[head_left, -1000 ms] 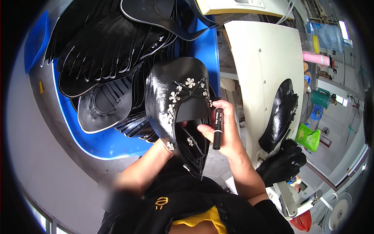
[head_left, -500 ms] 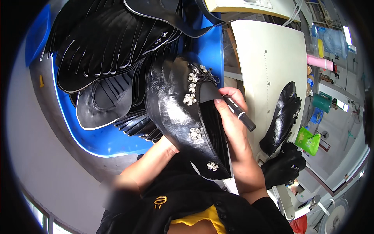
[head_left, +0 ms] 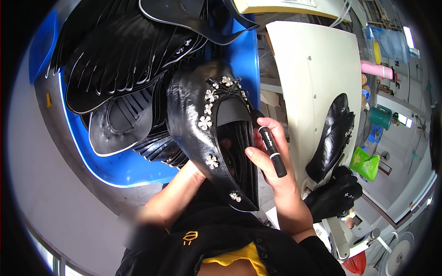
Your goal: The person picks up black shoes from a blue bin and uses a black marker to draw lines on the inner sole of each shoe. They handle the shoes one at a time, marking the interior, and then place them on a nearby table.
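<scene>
A stack of glossy black shoe uppers (head_left: 191, 115), trimmed with silvery flower ornaments and a small bow, is held in front of me. My left hand (head_left: 195, 172) supports the stack from its left underside; most of its fingers are hidden behind the leather. Along the right edge of the opening is my right hand (head_left: 276, 158), gripping a black marker pen (head_left: 271, 151) with a pale band. Its thumb lies near the inner layers, and its fingertips are close to the stack's rim. Several dark layers show inside the opening.
A blue plastic bin (head_left: 115, 172) on the left holds many more black uppers (head_left: 124, 50). At the right stands a white work table (head_left: 294, 69), with black uppers (head_left: 329, 138) on it and another bundle (head_left: 338, 195) nearer me. A blue tray (head_left: 43, 46) is at the far left.
The stack has turned so its opening faces me more and shows wider. My right hand has shifted slightly down, and the marker in it now points more steeply downward.
</scene>
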A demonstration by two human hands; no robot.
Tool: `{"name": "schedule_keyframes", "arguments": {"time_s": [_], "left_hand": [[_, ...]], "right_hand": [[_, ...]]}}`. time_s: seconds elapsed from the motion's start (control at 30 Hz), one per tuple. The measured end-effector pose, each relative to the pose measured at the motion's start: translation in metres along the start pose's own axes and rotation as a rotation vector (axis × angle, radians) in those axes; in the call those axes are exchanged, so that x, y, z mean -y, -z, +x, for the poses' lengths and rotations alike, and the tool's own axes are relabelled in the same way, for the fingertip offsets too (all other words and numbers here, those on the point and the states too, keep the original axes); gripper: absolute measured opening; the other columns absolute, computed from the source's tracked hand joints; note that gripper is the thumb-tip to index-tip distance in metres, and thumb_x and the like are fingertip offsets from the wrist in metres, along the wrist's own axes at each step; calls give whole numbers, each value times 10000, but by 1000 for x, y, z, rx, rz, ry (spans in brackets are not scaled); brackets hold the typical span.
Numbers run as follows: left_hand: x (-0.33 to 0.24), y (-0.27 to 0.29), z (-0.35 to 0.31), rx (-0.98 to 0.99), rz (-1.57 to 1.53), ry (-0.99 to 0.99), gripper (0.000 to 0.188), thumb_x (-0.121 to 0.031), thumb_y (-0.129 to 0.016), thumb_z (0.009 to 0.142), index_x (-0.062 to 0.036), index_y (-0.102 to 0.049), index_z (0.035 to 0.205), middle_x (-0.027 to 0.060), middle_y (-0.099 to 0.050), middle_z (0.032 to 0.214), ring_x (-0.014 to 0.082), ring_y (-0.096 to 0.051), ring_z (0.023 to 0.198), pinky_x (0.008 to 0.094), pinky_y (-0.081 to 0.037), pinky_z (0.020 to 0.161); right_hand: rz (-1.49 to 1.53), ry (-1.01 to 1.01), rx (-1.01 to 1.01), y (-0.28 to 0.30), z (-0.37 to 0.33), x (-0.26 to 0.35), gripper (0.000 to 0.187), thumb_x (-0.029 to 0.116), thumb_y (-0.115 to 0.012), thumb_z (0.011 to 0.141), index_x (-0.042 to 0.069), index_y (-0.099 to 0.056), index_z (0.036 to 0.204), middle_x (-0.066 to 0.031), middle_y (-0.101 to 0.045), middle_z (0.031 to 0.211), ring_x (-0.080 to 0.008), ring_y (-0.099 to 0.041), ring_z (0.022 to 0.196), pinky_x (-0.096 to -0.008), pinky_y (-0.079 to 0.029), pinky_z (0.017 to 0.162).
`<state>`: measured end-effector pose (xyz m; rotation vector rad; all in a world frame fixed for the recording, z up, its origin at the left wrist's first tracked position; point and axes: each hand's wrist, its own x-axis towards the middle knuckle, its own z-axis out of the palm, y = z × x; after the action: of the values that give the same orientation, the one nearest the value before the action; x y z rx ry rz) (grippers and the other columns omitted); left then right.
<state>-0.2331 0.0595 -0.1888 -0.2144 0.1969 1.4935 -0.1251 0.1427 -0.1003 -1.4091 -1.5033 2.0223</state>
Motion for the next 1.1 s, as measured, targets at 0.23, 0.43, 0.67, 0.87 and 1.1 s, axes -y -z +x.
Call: {"name": "schedule_keyframes", "arguments": {"time_s": [0.23,0.43,0.67,0.87,1.1], "left_hand": [[0,24,-4,-197,76,3,485,-265,-569,860,-8,-458,1255,141,-539,1194,259,-545,1079,385,-465,924],[14,38,-5,-34,-231,92,450,-286,-487,913,-19,-437,1272,170,-511,1225,289,-534,1088,432,-471,899],[-7,39,-4,66,-210,155,519,-207,-541,901,-272,-331,1371,104,-575,1190,262,-606,922,454,-498,813],[3,42,-1,65,-203,222,496,-200,-535,907,-266,-351,1363,104,-578,1188,260,-609,902,430,-507,775],[-7,36,-6,34,-165,177,489,-192,-565,890,-236,-389,1345,97,-592,1163,225,-600,837,376,-473,704]], "right_hand": [[-147,234,-153,-14,3,-17,524,-69,-564,689,86,-431,1171,-13,-432,860,-69,-444,753,-224,-393,638],[-262,473,-265,0,-28,14,520,-146,-532,698,56,-418,1164,-38,-452,926,-72,-478,673,-202,-402,583],[-868,579,-1078,92,-128,64,423,-85,-576,711,68,-469,1091,-32,-496,769,-80,-501,653,-233,-410,565],[-996,-304,-1517,203,-122,-4,515,-26,-613,656,116,-464,1129,-178,-628,930,-372,-596,934,-413,-442,813],[-642,100,-1423,256,-57,-29,429,-21,-628,703,77,-505,1103,-120,-617,877,-229,-608,808,-318,-469,735]]}}
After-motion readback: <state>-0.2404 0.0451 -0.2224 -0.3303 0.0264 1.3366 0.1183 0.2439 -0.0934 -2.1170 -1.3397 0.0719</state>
